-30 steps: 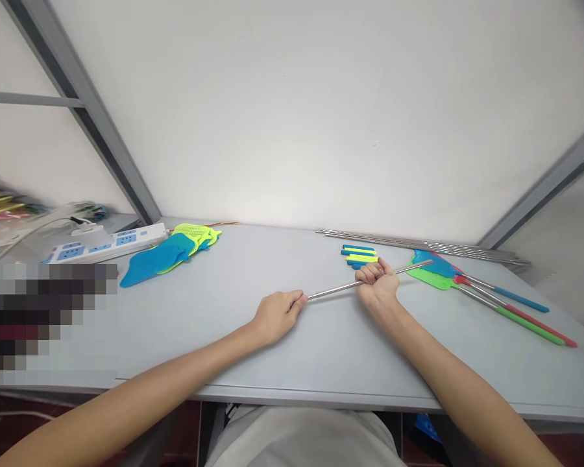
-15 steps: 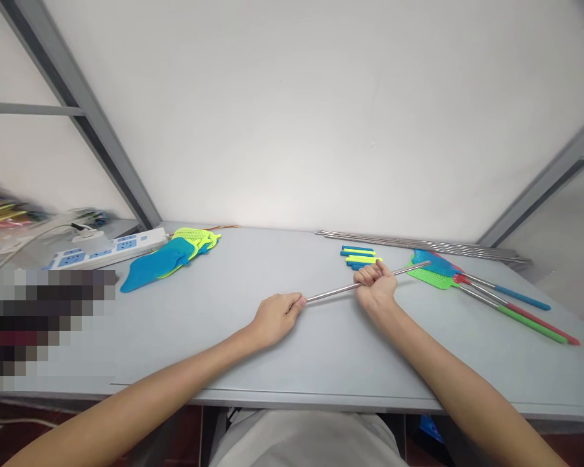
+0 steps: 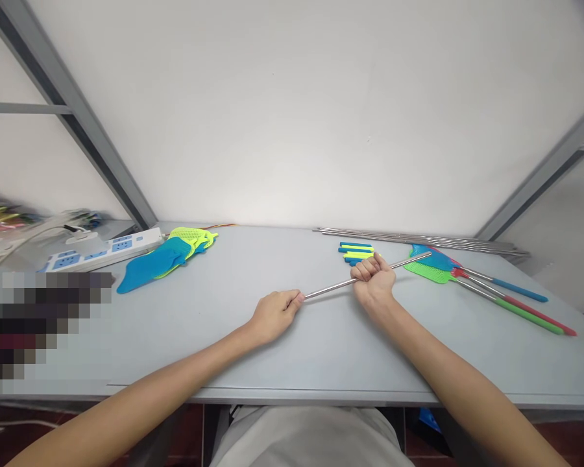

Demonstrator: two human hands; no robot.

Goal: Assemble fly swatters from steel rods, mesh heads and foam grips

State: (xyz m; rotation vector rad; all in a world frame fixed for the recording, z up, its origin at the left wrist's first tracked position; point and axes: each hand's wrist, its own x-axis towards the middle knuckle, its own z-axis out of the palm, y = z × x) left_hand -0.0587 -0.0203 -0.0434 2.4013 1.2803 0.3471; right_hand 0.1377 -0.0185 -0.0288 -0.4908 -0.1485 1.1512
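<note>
A thin silver metal rod (image 3: 328, 288) slants up to the right above the grey table. My left hand (image 3: 276, 315) is closed around its lower left end, which is hidden inside the fingers. Further along, my right hand (image 3: 374, 280) grips the rod with curled fingers, palm side showing. The rod's free end sticks out past that hand, over the fly swatters. Just behind my right hand lie several blue and yellow handle sleeves (image 3: 357, 248), partly covered by it. Finished-looking fly swatters (image 3: 428, 275) in blue, red and green lie to the right, with metal shafts and coloured handles.
Several loose blue and yellow swatter heads (image 3: 150, 264) are stacked at the left, beside a white power strip (image 3: 139, 242). A bundle of metal rods (image 3: 418, 239) lies along the wall at the back right. The table's front edge (image 3: 302, 393) is close to my body.
Both hands keep their hold on the rod, with hardly any movement. The whole view has shifted slightly.
</note>
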